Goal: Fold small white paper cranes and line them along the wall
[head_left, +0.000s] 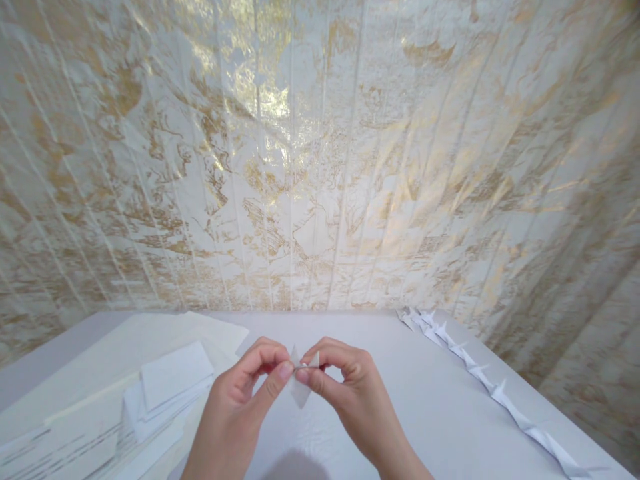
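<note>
A small piece of folded white paper is held up over the table between my two hands. My left hand pinches its left side with thumb and forefinger. On the other side, my right hand grips it the same way, thumb and fingertips pressed together. Pointed corners of the paper stick out above and below the fingers. The middle folds are partly hidden behind my fingertips.
Loose white paper sheets and printed strips lie on the left of the white table. A row of folded paper pieces runs along the right edge. A gold-patterned curtain hangs behind.
</note>
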Motion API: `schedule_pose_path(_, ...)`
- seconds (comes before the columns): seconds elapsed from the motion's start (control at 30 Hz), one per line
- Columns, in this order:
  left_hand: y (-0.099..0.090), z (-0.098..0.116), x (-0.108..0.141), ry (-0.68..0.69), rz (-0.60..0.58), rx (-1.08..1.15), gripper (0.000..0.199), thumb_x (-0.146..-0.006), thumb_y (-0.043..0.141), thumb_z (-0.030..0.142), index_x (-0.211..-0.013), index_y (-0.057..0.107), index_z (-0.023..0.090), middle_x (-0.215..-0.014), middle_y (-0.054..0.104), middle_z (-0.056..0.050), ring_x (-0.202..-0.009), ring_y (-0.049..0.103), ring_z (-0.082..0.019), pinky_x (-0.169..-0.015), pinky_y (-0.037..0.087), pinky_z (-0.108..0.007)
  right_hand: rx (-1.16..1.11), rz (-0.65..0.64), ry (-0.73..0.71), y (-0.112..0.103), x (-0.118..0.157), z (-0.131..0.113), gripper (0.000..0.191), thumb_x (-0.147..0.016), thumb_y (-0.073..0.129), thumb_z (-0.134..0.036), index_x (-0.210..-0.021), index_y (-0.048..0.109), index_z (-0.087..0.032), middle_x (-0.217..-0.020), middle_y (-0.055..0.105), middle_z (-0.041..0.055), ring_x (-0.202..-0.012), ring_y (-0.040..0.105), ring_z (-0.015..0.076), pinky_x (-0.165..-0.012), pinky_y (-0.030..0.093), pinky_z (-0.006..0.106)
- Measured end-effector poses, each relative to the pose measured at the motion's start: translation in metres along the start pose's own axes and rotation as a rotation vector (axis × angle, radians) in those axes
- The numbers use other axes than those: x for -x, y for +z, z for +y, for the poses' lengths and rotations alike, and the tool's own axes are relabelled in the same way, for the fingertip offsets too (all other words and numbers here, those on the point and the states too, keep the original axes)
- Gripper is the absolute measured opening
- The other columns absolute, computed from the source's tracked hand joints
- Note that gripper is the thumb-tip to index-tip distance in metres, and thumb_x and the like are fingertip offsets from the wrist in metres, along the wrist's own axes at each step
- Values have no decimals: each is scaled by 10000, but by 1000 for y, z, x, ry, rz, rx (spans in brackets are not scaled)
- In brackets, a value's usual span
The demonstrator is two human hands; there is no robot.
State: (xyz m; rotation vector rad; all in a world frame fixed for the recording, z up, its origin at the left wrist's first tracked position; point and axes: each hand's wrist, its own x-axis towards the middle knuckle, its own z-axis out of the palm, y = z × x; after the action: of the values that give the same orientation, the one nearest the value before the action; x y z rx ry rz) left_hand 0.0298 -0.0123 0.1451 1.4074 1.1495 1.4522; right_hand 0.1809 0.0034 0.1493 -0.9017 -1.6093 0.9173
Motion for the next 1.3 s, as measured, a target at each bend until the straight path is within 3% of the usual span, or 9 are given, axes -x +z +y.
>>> schedule_pose_path(0.2, 2, -5, 2, -19, 15, 116, 167, -787, 695, 368, -717, 632, 231, -758, 551, 44, -786, 536, -157, -733, 434, -194, -48, 12, -6, 1, 0, 1, 238, -817, 718, -309, -621, 674, -181, -701, 652, 5, -689, 566, 141, -679, 420, 237)
schedule_pose_path(0.33, 1, -9, 0, -86, -25, 191, 180, -786, 716, 391, -753, 633, 234, -759, 566, 52, -787, 540, -146, -745, 439, -183, 10, 11, -13, 4, 1, 3, 248, -854, 653, -307, -647, 596, -183, -670, 563, -15, -671, 510, 137, -662, 389, 243)
schedule_pose_path(0.43, 0, -10, -2, -128, -71, 130, 211, -836, 656, 444, -790, 622, 241, -743, 579, 47, -789, 540, -159, -741, 429, -197, 26, 5, -14, 7, 1, 8, 244, -908, 560, -348, -722, 539, -192, -687, 515, -22, -672, 472, 141, -652, 369, 252)
schedule_pose_path(0.63, -4, -7, 1, 46, -89, -134, 324, -947, 459, 467, -742, 573, 244, -728, 545, 38, -766, 531, -174, -731, 415, -223, -127, -44, 33, 10, 0, 21, 287, -936, 519, -441, -802, 541, -189, -752, 514, -7, -728, 454, 155, -701, 373, 271)
schedule_pose_path(0.87, 3, -1, 10, 150, 12, -233, 153, -818, 646, 385, -748, 586, 264, -755, 597, 54, -779, 562, -179, -785, 404, -252, -210, 27, -13, 16, 2, 22, 275, -940, 542, -430, -798, 547, -195, -744, 521, -11, -721, 467, 153, -695, 382, 271)
schedule_pose_path(1.07, 3, -4, 10, 126, 57, -287, 244, -828, 638, 443, -732, 508, 259, -719, 522, 61, -774, 547, -181, -780, 411, -276, -382, 74, -55, 29, 7, 24, 242, -913, 602, -402, -783, 567, -201, -742, 512, -18, -721, 470, 151, -700, 395, 269)
schedule_pose_path(1.2, 1, -6, 9, 328, 128, -349, 120, -860, 630, 368, -879, 550, 281, -834, 591, 54, -847, 588, -177, -806, 444, -274, -496, 123, -30, 34, 6, 27, 225, -881, 654, -389, -769, 603, -201, -754, 526, -17, -739, 480, 150, -726, 408, 265)
schedule_pose_path(1.3, -2, -6, 9, 539, 151, -443, 162, -864, 644, 263, -983, 535, 285, -937, 605, 42, -923, 599, -162, -837, 451, -258, -544, 157, -26, 34, 5, 26, 212, -860, 687, -381, -757, 631, -205, -746, 540, -17, -737, 494, 149, -728, 421, 260)
